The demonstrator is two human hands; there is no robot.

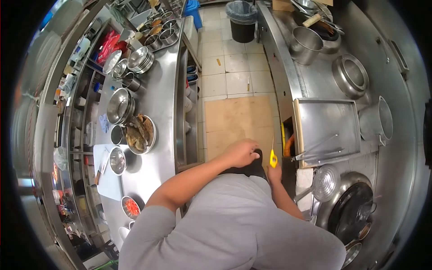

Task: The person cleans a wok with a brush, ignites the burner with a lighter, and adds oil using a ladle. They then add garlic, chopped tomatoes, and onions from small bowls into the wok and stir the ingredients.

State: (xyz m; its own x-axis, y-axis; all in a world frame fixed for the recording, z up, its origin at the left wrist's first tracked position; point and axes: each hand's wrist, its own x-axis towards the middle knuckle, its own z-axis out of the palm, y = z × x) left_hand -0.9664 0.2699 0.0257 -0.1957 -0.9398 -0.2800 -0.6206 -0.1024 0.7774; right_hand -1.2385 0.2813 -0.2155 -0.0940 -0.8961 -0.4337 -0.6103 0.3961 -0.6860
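My right hand grips a yellow-handled tool with a trigger-like loop and a thin rod pointing forward; it looks like a long-nosed lighter. Left of it, my left hand hovers over the dark trousers, fingers loosely curled and thumb apart, with nothing visible in it. Both hands are in front of my body, above the brown cardboard mat on the floor. Beside my right hand, an opening in the stove front shows an orange hose and a yellow pipe.
The left steel counter carries a bowl of browned food, stacked bowls, a cutting board and chopped red pieces. To the right are a tray, pots, a strainer and a black wok. A bin stands ahead.
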